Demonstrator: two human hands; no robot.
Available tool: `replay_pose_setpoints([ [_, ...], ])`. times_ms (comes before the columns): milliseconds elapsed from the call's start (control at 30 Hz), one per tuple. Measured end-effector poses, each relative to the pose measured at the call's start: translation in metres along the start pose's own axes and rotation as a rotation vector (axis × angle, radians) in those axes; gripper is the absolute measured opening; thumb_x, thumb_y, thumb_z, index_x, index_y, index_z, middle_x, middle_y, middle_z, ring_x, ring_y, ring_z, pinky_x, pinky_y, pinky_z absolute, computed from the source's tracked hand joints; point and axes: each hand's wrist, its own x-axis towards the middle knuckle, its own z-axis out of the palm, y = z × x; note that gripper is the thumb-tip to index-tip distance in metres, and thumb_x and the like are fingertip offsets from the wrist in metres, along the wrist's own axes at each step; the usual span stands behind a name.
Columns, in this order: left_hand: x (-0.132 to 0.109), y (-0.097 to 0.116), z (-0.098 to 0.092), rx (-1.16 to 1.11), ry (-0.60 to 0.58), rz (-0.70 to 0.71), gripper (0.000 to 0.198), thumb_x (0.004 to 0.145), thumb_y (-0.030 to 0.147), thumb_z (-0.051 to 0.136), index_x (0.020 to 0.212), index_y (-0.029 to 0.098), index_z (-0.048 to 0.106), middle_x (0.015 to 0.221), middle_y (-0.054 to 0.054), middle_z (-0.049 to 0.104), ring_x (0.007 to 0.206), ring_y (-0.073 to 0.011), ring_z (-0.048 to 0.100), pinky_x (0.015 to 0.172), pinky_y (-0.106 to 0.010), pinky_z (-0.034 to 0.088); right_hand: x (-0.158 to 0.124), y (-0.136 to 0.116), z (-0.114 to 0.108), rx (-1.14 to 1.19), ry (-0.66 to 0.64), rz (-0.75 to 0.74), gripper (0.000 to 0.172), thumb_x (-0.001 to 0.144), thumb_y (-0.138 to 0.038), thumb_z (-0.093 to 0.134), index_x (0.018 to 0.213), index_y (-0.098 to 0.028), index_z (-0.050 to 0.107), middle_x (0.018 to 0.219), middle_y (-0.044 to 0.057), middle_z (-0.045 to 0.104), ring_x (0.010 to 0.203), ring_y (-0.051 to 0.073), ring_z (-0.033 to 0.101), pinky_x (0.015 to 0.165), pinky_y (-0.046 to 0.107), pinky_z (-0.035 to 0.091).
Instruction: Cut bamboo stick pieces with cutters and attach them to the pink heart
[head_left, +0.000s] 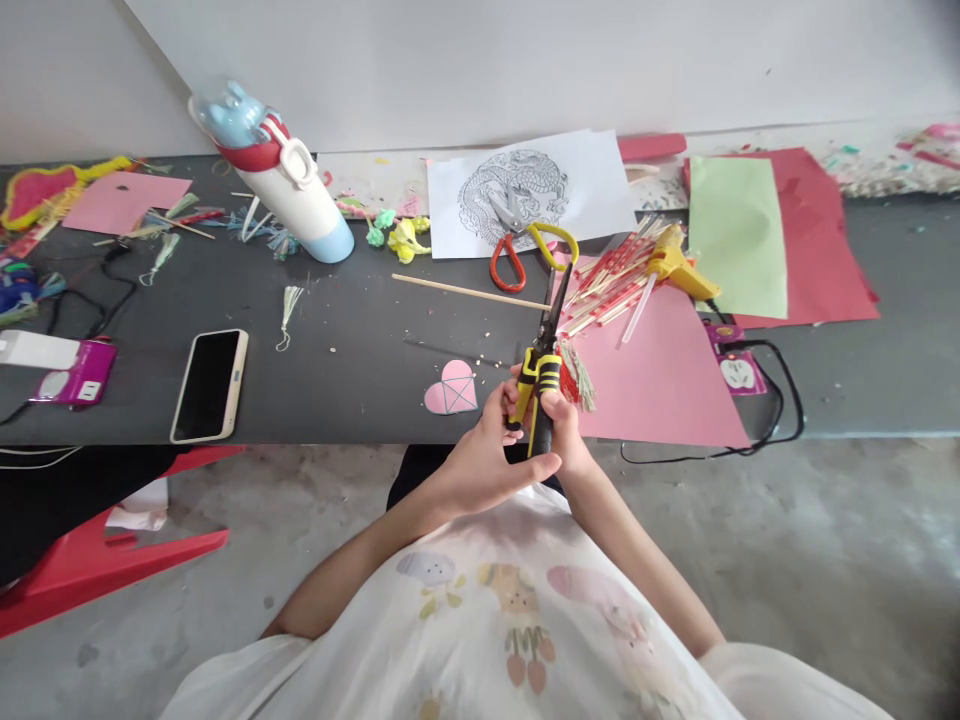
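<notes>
1. Both our left grip [484, 440] and our right grip [568, 432] are wrapped around the handles of the yellow-and-black pliers [550, 372], which point away from us over the front of the tabletop [352, 370].
2. The right end of a wooden stick [472, 292] meets the pliers' jaws; we cannot quite tell whether they pinch it or only overlap it.
3. To do this well, we should seat the stick deep between the jaws, square to them, and squeeze evenly with both hands, since thin wood probably splinters or flies.
4. Just left of the pliers, small chips lie near a pink heart [452, 388]; we do best to aim loose bits away from it.
5. Farther out, the scissors [516, 226] and bundled sticks [611, 280] crowd the jaws' tips, so we want more elbow room.
</notes>
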Motion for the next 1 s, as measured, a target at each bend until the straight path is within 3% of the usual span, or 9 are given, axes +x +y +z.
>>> replay_pose_setpoints([
  [133, -0.003, 0.008, 0.001, 0.091, 0.012, -0.022, 0.091, 0.077, 0.051, 0.071, 0.149, 0.026, 0.021, 0.136, -0.011, 0.054, 0.105, -0.026, 0.063, 0.091, -0.043, 0.052, -0.004, -0.009, 0.0, -0.103, -0.043, 0.057, 0.054, 0.077, -0.058, 0.063, 0.118, -0.026, 0.048, 0.094, 0.002, 0.05, 0.08, 0.019, 0.055, 0.069, 0.034, 0.051],
  [233, -0.003, 0.009, 0.002, 0.127, 0.044, -0.004, 0.087, 0.076, 0.049, 0.072, 0.145, 0.024, 0.026, 0.134, -0.012, 0.052, 0.102, -0.025, 0.061, 0.088, -0.041, 0.051, -0.005, -0.018, 0.002, -0.103, -0.09, 0.101, 0.058, 0.071, -0.052, 0.072, 0.117, -0.027, 0.046, 0.089, 0.0, 0.049, 0.071, 0.016, 0.054, 0.058, 0.031, 0.05],
  [367, -0.003, 0.006, 0.003, 0.151, 0.05, -0.003, 0.086, 0.073, 0.048, 0.073, 0.142, 0.023, 0.028, 0.133, -0.012, 0.051, 0.1, -0.0244, 0.059, 0.084, -0.039, 0.05, -0.005, -0.023, 0.007, -0.039, -0.055, 0.113, 0.054, 0.068, -0.046, 0.075, 0.111, -0.026, 0.047, 0.086, -0.001, 0.049, 0.065, 0.015, 0.053, 0.05, 0.029, 0.049],
  [700, -0.007, 0.002, 0.007, 0.18, 0.087, 0.02, 0.081, 0.071, 0.048, 0.073, 0.135, 0.024, 0.029, 0.119, -0.01, 0.054, 0.105, -0.0273, 0.056, 0.087, -0.042, 0.048, -0.007, -0.016, 0.004, -0.019, -0.055, 0.097, 0.051, 0.067, -0.044, 0.075, 0.106, -0.025, 0.048, 0.08, -0.003, 0.052, 0.054, 0.013, 0.055, 0.049, 0.032, 0.051],
  [1000, -0.01, 0.006, 0.008, 0.191, 0.107, -0.004, 0.073, 0.072, 0.045, 0.074, 0.129, 0.025, 0.032, 0.113, -0.007, 0.054, 0.1, -0.0248, 0.057, 0.084, -0.041, 0.048, -0.008, -0.009, 0.002, 0.023, -0.076, 0.077, 0.051, 0.07, -0.043, 0.074, 0.11, -0.026, 0.047, 0.075, -0.004, 0.053, 0.05, 0.014, 0.056, 0.048, 0.033, 0.052],
])
